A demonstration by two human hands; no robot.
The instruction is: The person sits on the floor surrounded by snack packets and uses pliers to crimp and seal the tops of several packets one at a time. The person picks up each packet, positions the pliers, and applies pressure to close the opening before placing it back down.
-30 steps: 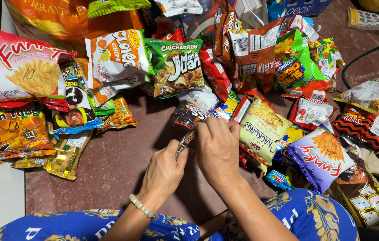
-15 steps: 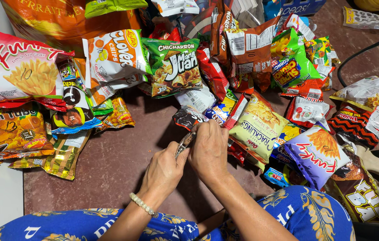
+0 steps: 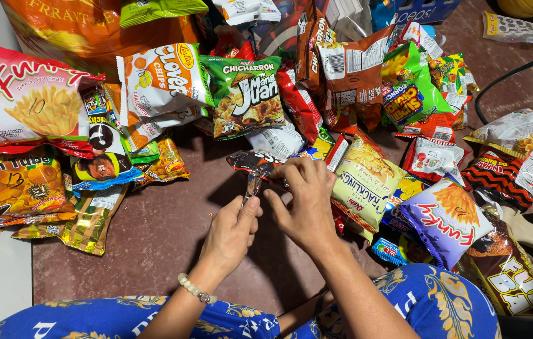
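Observation:
My left hand (image 3: 232, 229) pinches a small metallic tool (image 3: 253, 186), which looks like scissors or a stapler, at the edge of a dark red snack packet (image 3: 251, 162). My right hand (image 3: 304, 199) presses down on that packet's right part, fingers curled over it. Both hands meet in the middle of a reddish-brown table (image 3: 153, 238). A bead bracelet (image 3: 194, 290) circles my left wrist. Blue patterned clothing fills the bottom of the view.
Snack bags ring the hands: a pink fries bag (image 3: 31, 100) and orange bags at left, a white chips bag (image 3: 163, 81) and a green bag (image 3: 244, 94) ahead, a yellow-green bag (image 3: 367, 176) and a purple bag (image 3: 445, 220) at right. A black cable (image 3: 499, 81) runs at far right.
Both hands have stayed at the dark red packet with only small shifts. The view has tilted slightly, so the bags sit a little differently in the frame.

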